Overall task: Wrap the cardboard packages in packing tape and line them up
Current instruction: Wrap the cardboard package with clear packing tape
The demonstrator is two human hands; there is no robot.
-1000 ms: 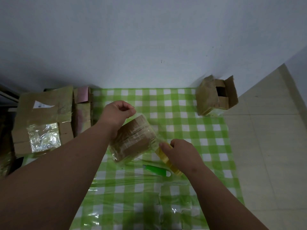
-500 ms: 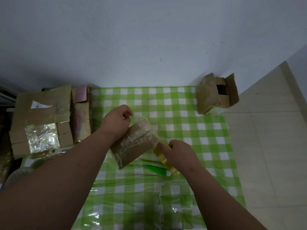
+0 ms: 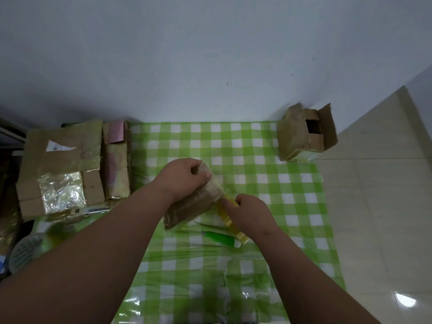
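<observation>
Nearby, green cutter (image 3: 221, 239) beneath right grip (image 3: 251, 212) grasping tape roll (image 3: 230, 217), left grip (image 3: 182, 177) grasping package (image 3: 194, 204).

We seem to be in a plain room of a home, used for packing: a table with a green checked plastic cloth (image 3: 236, 146) pushed against a bare white wall (image 3: 210, 54), pale floor tiles (image 3: 378, 206) alongside, and taped cardboard boxes (image 3: 60, 167) stacked at the left.
</observation>
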